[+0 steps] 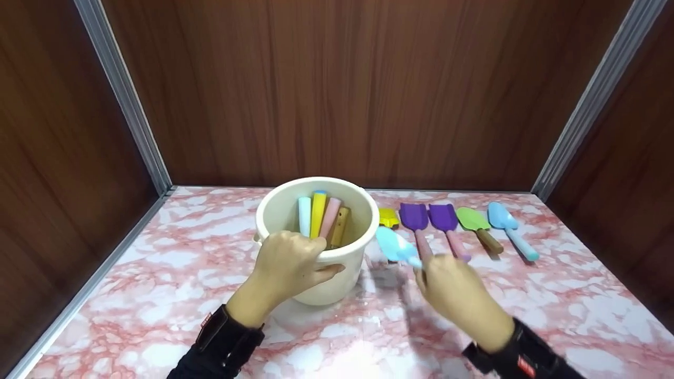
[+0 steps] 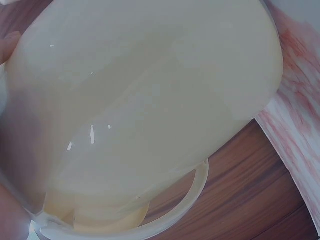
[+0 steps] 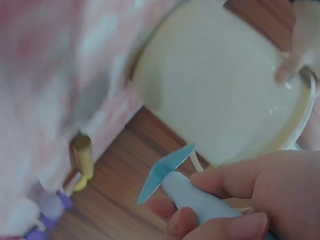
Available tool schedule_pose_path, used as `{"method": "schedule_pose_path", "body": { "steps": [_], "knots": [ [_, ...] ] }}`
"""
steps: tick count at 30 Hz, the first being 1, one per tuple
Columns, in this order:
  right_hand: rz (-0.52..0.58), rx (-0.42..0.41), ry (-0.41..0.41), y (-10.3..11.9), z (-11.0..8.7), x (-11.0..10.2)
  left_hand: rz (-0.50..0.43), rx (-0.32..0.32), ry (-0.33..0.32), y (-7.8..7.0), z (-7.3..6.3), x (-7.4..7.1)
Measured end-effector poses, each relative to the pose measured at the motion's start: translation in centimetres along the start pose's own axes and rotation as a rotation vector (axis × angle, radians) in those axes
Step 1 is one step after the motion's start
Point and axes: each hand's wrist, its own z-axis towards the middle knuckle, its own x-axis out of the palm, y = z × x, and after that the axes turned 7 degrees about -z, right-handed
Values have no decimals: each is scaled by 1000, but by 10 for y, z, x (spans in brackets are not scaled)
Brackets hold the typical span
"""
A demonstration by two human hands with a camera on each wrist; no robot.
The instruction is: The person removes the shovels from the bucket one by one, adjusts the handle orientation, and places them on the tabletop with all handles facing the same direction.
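Note:
A cream bucket [image 1: 337,273] stands on the table, and my left hand [image 1: 292,260] grips its near rim, fingers over the edge and thumb outside. Several handles poke up inside it: a light blue handle [image 1: 305,216], a yellow handle [image 1: 317,215], a pink handle [image 1: 330,217] and a brown handle [image 1: 340,226]. Right of the bucket, my right hand [image 1: 455,287] holds a light blue shovel [image 1: 395,245] by its handle, blade toward the bucket. In the right wrist view, fingers and thumb wrap the shovel's pale handle [image 3: 200,200]. The bucket wall [image 2: 150,100] fills most of the left wrist view.
Behind my right hand lie a yellow shovel [image 1: 388,218], two purple shovels [image 1: 414,216] with pink handles, a green shovel [image 1: 474,218] with a brown handle, and another light blue shovel [image 1: 503,216]. Wood-grain panels [image 1: 326,95] enclose the marbled pink table [image 1: 174,295].

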Motion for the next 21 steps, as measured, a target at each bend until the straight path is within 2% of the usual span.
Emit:
{"method": "schedule_pose_path", "body": {
  "steps": [4, 7, 14, 21],
  "knots": [
    [73, 68, 75, 2, -19, 9, -5, 3, -4, 2, 1, 2],
    [84, 88, 111, 2, -28, 12, -18, -2, -8, 3, 0, 3],
    [87, 139, 211, 4, -39, 9, -26, -6, 6, 3, 1, 2],
    [63, 169, 224, 11, -46, 16, -41, -9, 3, 0, 1, -1]
  ]
}}
